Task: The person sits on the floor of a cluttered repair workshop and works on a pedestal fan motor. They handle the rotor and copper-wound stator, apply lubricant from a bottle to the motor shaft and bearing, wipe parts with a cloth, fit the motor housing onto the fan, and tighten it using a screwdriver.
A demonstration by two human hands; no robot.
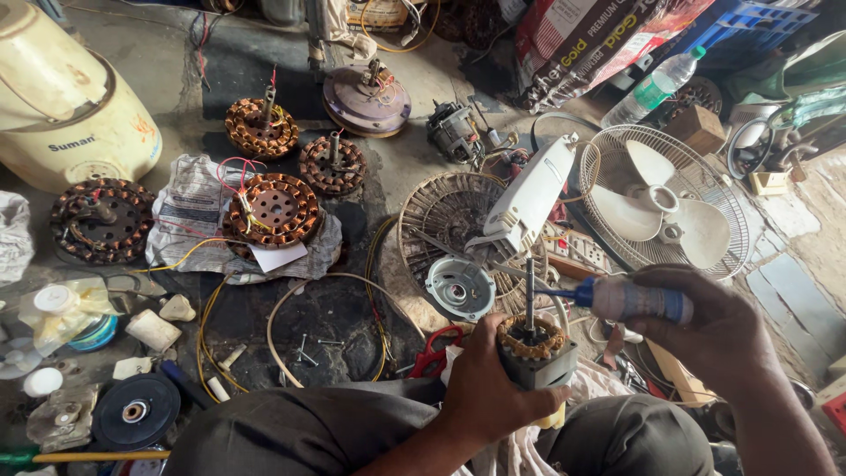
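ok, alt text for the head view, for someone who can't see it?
Seen from above, a person's left hand grips a small grey fan motor with copper windings while the right hand aims a blue-capped squeeze bottle at its upright shaft. Copper-wound round stators, a white-bladed fan in a wire guard and red-handled scissors litter the floor.

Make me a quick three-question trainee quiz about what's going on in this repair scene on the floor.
1. True or false: the left hand grips a small motor with copper windings and an upright shaft.
2. What does the right hand hold? A) red scissors B) a blue-capped bottle C) a hammer
3. Fill in: the bottle's nozzle points at the motor's ____.

Key: 1 true. 2 B. 3 shaft.
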